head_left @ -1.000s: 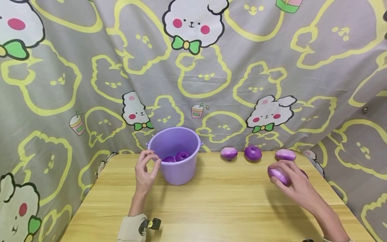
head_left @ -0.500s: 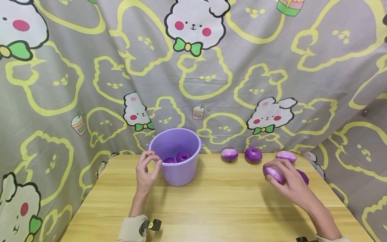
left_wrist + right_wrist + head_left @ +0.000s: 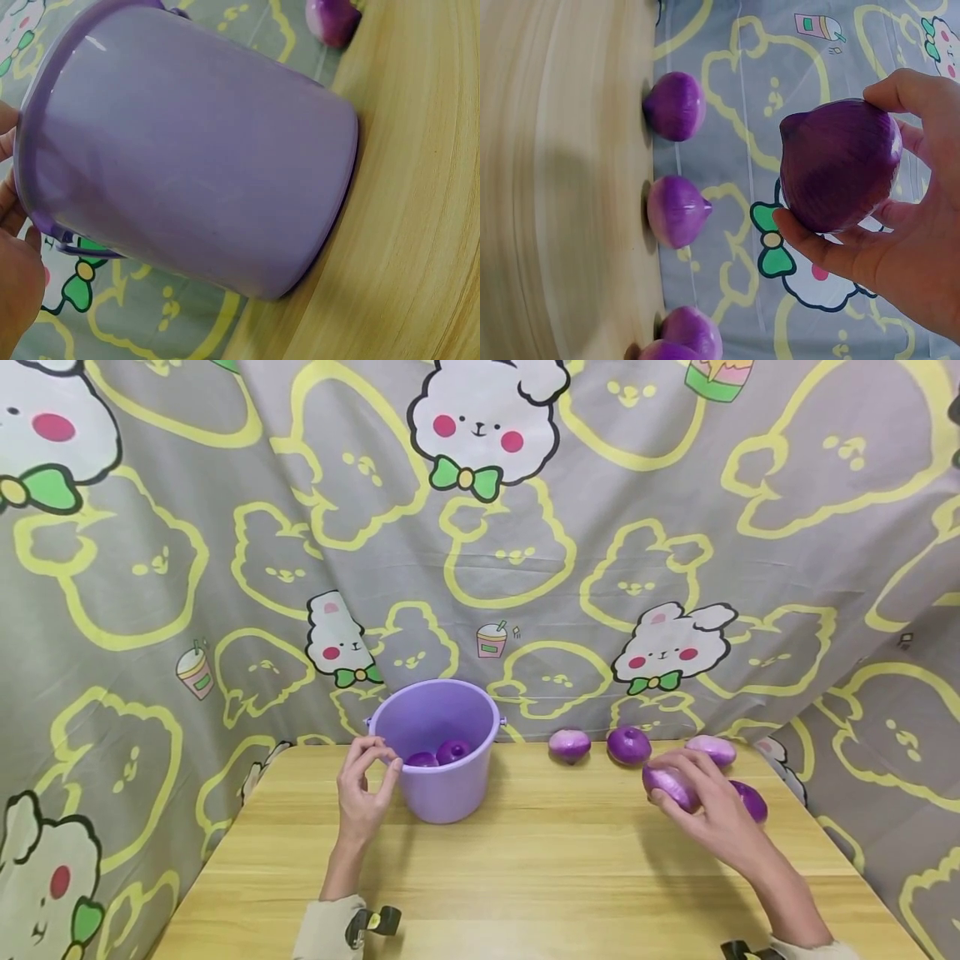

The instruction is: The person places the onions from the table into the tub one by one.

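Note:
A purple bucket [image 3: 450,793] stands upright on the table, with purple onions [image 3: 452,751] visible inside. My left hand [image 3: 365,802] pinches its near-left rim between thumb and fingers; the left wrist view shows the fingers at the rim [image 3: 27,142]. On the right, my right hand [image 3: 723,818] holds a purple onion [image 3: 667,785] raised above the tabletop. In the right wrist view, fingers and thumb curl round this onion [image 3: 840,165], clear of the table. Part of it is covered by the hand in the head view.
Behind the right hand, several onions lie on the wooden table [image 3: 525,877]: one onion [image 3: 570,746] nearest the bucket, a darker onion [image 3: 628,746], a pale-sided onion [image 3: 711,749] and another onion [image 3: 752,802] at the right. A patterned curtain [image 3: 525,568] hangs along the back edge.
My right hand has moved left with the onion, and the onion behind it at the far right has come into view. The left hand stays at the bucket's rim.

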### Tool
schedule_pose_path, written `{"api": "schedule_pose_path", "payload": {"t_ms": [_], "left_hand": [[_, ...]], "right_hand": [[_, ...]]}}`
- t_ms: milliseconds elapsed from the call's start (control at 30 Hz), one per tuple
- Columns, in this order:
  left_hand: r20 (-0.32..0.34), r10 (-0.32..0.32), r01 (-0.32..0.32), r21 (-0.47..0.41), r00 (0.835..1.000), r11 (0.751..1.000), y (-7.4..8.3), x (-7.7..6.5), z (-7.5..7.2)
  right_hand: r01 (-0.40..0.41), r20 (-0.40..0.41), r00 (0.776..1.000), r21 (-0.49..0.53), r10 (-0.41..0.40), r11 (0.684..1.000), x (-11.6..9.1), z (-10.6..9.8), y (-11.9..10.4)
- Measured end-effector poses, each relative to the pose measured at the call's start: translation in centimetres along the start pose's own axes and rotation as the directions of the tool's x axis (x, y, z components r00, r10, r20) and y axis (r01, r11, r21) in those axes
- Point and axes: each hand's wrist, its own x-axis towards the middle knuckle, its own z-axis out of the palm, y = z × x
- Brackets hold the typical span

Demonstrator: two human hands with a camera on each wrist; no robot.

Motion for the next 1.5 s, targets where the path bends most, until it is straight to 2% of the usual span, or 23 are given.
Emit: {"api": "schedule_pose_path", "payload": {"t_ms": [200,467,800,933,1133,1200,1433,1500], "left_hand": [[-0.018,0.035,-0.034,0.028,0.999,0.999,0.4,0.1,0.2],[-0.015,0.048,-0.048,0.006,0.999,0.999,3.0,0.8,0.7],[-0.010,0.045,-0.045,0.000,0.999,0.999,3.3,0.9,0.8],[-0.010,0.035,-0.035,0.012,0.999,0.999,3.1,0.8,0.7],[-0.024,0.051,-0.050,0.024,0.998,0.998,0.5,0.2,0.4],[-0.026,0.056,-0.056,0.023,0.998,0.998,0.2,0.1,0.4],[-0.022,0.061,-0.061,0.012,0.998,0.998,3.3,1.0,0.9],[-0.022,0.056,-0.056,0.011,0.998,0.998,3.5,1.1,0.9]], "right_hand": [[-0.006,0.004,1.000,0.004,0.006,1.000,0.4,0.2,-0.3],[0.022,0.004,1.000,0.038,-0.022,0.999,0.9,0.4,-0.6],[0.001,0.009,1.000,0.051,-0.002,0.999,1.2,0.9,-0.7],[-0.017,0.020,1.000,0.081,0.015,0.997,1.4,1.1,-1.0],[-0.015,0.021,1.000,0.081,0.013,0.997,1.7,1.5,-1.4],[-0.009,0.021,1.000,0.079,0.008,0.997,1.8,1.7,-1.4],[0.011,0.013,1.000,0.080,-0.012,0.997,2.2,1.8,-2.0],[0.018,0.011,1.000,0.084,-0.019,0.996,2.4,1.8,-2.1]]}}
